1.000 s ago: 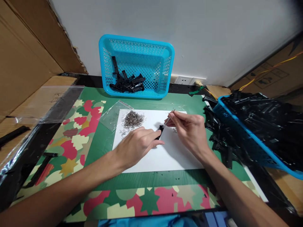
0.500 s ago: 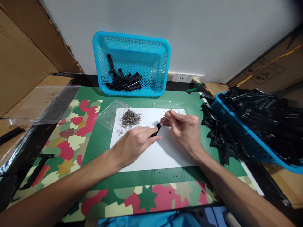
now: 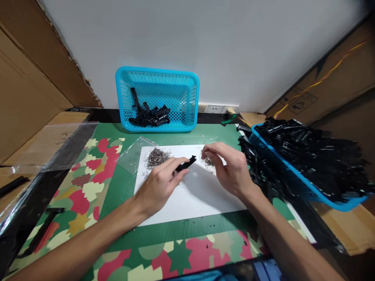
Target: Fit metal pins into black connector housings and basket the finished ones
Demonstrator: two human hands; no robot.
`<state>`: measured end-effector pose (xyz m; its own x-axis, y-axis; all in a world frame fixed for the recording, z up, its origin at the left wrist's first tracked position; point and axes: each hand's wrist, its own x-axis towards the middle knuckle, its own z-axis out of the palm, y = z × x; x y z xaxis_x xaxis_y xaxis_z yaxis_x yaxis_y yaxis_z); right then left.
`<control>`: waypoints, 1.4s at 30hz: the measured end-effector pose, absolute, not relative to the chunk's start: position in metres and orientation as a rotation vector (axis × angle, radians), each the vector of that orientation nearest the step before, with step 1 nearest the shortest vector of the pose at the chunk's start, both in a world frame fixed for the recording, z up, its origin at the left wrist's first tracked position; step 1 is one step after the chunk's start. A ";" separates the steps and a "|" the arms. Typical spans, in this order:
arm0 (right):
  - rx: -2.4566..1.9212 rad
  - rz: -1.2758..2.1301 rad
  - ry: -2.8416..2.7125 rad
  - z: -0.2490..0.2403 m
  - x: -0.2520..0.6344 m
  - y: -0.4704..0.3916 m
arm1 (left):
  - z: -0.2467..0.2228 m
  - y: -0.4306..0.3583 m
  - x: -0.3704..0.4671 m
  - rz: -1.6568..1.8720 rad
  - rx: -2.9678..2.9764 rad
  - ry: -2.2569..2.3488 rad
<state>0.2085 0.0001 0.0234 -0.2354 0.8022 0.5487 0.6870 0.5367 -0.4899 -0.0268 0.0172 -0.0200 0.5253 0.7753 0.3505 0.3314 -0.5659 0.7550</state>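
Note:
My left hand (image 3: 159,181) is closed round a narrow black plastic part (image 3: 186,163), held tilted above a white sheet of paper (image 3: 187,199). The notched end of the part sticks out past my fingertips. Over a small scatter of fine metal pieces (image 3: 209,165) is my right hand (image 3: 230,166), its fingers curled together; whatever they pinch is hidden. A larger heap of tiny springs or wire-like metal pieces (image 3: 156,157) lies on the paper beyond my left hand.
A blue basket (image 3: 191,76) with several black parts stands against the wall. At right, another blue basket (image 3: 295,177) is heaped with black parts, more lying beside it. A clear zip bag (image 3: 131,158) lies left of the paper. Black crumbs dot the green mat (image 3: 181,234).
My right hand has drawn away from the black part; the thin metal tool seen in its fingers no longer shows. My left hand still holds the part. The camera view has tilted up.

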 end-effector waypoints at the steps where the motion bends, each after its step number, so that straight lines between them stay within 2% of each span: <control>1: -1.182 0.162 -2.060 0.026 0.210 -0.001 | -0.020 0.018 -0.027 0.910 2.069 0.904; 7: -1.169 0.024 -2.459 0.036 0.207 -0.013 | -0.026 0.013 -0.026 0.909 1.800 0.847; 15: -1.264 -0.065 -2.387 0.031 0.215 -0.049 | -0.008 0.004 -0.023 0.684 1.845 0.784; 21: -1.917 -0.215 -1.809 0.034 0.275 -0.073 | -0.005 0.001 -0.021 0.813 1.927 0.899; 24: -2.308 -0.415 -1.528 0.033 0.309 -0.084 | -0.004 0.001 -0.020 0.789 1.989 0.867; 31: -2.679 -0.629 -1.334 0.019 0.326 -0.086 | -0.001 0.004 -0.021 0.774 2.077 0.749; 34: -2.546 -0.646 -1.411 0.023 0.307 -0.071 | 0.000 0.005 -0.022 0.778 2.095 0.733; 39: -2.051 -0.182 -1.958 0.046 0.248 -0.005 | -0.006 0.006 -0.022 0.775 2.149 0.713; 42: -1.874 -0.046 -2.189 0.054 0.203 0.058 | -0.012 0.006 -0.021 0.781 2.222 0.693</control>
